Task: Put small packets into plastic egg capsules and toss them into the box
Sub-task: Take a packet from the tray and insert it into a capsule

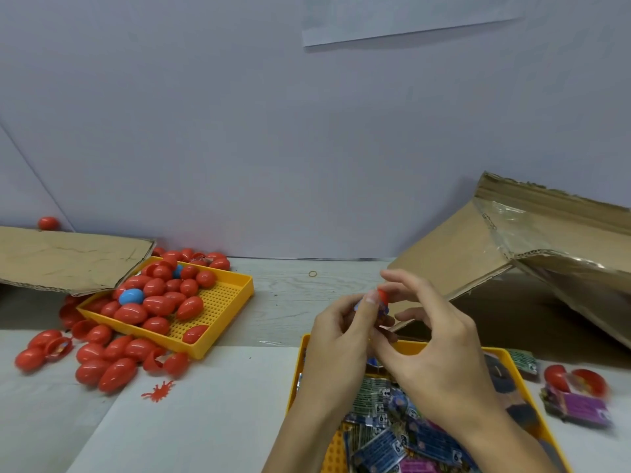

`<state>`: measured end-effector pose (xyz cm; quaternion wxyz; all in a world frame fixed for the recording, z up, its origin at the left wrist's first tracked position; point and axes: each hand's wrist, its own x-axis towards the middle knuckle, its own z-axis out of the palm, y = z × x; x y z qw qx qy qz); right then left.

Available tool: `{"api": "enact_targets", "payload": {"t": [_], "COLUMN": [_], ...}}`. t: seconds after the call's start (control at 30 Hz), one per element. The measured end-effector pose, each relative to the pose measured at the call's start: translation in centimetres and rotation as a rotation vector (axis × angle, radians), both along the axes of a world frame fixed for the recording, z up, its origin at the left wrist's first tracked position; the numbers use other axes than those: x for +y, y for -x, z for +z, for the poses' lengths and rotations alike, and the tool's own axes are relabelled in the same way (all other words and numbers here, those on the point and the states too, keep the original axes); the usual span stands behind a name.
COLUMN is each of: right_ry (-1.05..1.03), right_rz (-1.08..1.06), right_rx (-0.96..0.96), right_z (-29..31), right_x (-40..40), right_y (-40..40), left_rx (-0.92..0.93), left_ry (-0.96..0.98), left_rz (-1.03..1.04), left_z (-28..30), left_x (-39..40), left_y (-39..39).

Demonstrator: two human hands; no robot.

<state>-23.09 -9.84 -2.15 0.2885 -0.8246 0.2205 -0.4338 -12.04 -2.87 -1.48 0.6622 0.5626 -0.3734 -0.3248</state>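
We are holding a red egg capsule (381, 297) up between both hands, above the far edge of the yellow tray (415, 347) of small packets (384, 450), with the open cardboard box (454, 268) just behind it. Our left hand (336, 339) is pinching it in curled fingers (370, 303) together with a blue-printed packet (381, 310), while our right hand (440, 349) is gripping the top with thumb and forefinger. The shell is looking light, stiff and slick, so we are judging the seam the surest hold; the packet is probably thin and crushable.
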Motion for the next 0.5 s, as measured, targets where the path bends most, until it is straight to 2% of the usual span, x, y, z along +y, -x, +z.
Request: {"api": "enact_targets", "payload": {"t": [0.33, 0.5], "right_ry": [0.009, 0.007], "right_rz": [0.001, 0.004], "right_rx": [-0.013, -0.016], "right_z": [0.02, 0.07], "right_x": [-0.03, 0.0], "right_y": [-0.18, -0.14], "left_rx": [0.191, 0.198], "left_ry": [0.03, 0.055], "left_rz": [0.004, -0.006], "left_z": [-0.14, -0.04], "left_x": [-0.38, -0.43], "left_y": [0.42, 0.64]}}
